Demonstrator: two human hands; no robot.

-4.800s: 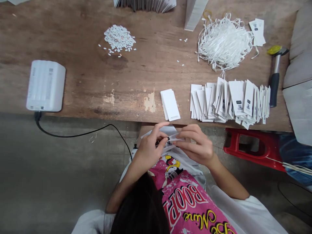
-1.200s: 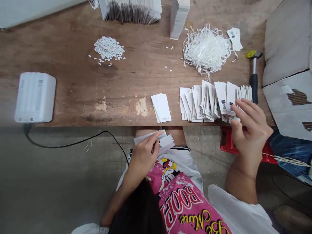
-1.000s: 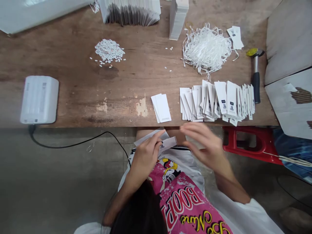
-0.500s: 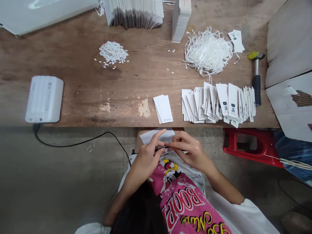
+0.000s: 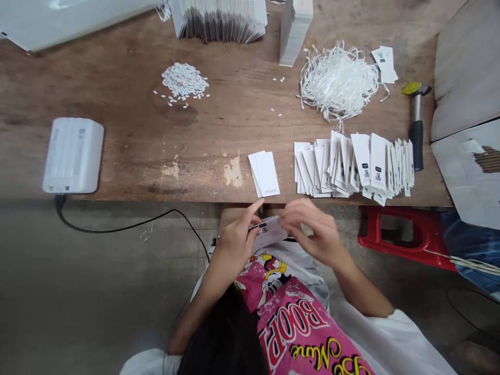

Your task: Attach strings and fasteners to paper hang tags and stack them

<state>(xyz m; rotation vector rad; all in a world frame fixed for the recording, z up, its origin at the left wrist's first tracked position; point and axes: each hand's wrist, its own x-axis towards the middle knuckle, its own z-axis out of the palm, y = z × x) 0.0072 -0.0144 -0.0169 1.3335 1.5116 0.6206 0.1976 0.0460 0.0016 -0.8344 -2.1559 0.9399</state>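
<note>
Below the table's front edge, my left hand (image 5: pixel 237 243) grips the left end of a white card (image 5: pixel 270 233) with a small dark label on its face. My right hand (image 5: pixel 312 229) is at the card's right end, its thumb and fingers pinched together; whatever lies between the fingertips is too small to make out. Just beyond the hands, two overlapping white cards (image 5: pixel 269 174) lie near the table edge. To their right spreads a row of white tags (image 5: pixel 353 166) with dark labels.
On the wooden table (image 5: pixel 133 146) are a white device (image 5: pixel 74 155) with a black cable, small white pieces (image 5: pixel 184 82), a heap of white strings (image 5: pixel 338 80), card stacks (image 5: pixel 221 21) and a hammer (image 5: pixel 417 125). A red stool (image 5: pixel 369 229) stands at right.
My right hand has moved slightly right and up, and the card between my hands now shows more of its labelled face. The whole view has shifted slightly.
</note>
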